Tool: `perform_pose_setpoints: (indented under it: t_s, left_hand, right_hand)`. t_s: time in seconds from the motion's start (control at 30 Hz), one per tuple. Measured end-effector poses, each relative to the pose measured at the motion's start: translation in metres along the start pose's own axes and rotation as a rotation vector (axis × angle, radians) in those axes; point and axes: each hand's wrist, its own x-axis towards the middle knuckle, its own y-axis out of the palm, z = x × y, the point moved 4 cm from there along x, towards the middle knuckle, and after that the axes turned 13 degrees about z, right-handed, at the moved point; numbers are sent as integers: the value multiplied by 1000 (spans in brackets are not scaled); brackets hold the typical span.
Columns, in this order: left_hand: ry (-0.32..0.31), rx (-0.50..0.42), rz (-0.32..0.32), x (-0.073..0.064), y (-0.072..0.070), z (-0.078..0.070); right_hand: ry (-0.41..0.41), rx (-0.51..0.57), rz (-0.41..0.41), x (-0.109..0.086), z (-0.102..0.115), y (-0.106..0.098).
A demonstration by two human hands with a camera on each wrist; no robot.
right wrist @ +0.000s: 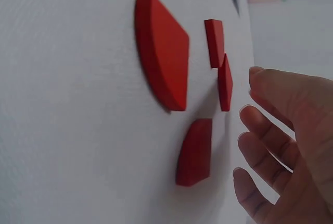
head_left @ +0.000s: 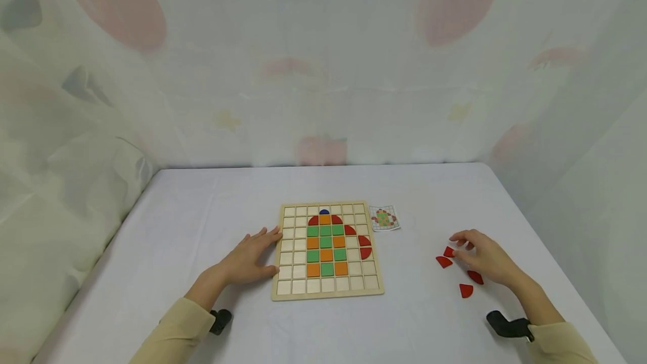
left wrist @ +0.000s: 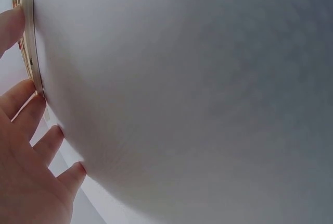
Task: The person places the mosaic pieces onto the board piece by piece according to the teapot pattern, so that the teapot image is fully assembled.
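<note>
A wooden grid board (head_left: 298,293) lies on the table, with green, orange, red and blue pieces set in its squares. My left hand (head_left: 251,257) rests at the board's left edge, thumb and fingers spread; the left wrist view shows fingertips against the wooden rim (left wrist: 28,36). Off to the right, my right hand (head_left: 482,254) hovers beside several loose red quarter-circle pieces (head_left: 466,290). Its fingers are loosely bent, and in the right wrist view nothing is between thumb and fingers. The thumb is close to one red piece (right wrist: 225,84); a bigger-looking red piece (right wrist: 166,52) lies farther from it.
A small printed pattern card (head_left: 384,218) lies at the board's upper right side. White cloth covers the table (head_left: 212,201), and a patterned curtain (head_left: 323,100) hangs behind its back edge. Black wrist devices (head_left: 507,326) are strapped on both forearms.
</note>
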Motion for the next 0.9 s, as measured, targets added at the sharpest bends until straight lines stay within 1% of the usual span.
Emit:
perform_pose_setpoints:
  t_s: [0.1,0.2,0.33,0.53,0.83,0.9]
  left_hand:
    - [-5,-5,2,-1,0,0]
    - [-11,-7,4,-1,0,-1]
    - [-18,-9,9,-1,2,0]
    - [-17,-8,5,-1,1,0]
    - [-8,0,0,-1,-1,-2]
    - [-14,-4,6,-1,-1,-3]
  right_hand:
    - [3,-5,30,2,-3,4]
    - [-12,-25,44,4,-4,7]
    - [-45,-43,46,5,-5,10]
    - [-79,-42,51,7,-4,11]
    - [-67,-51,42,9,-4,12]
    - [-64,-51,39,10,-4,12]
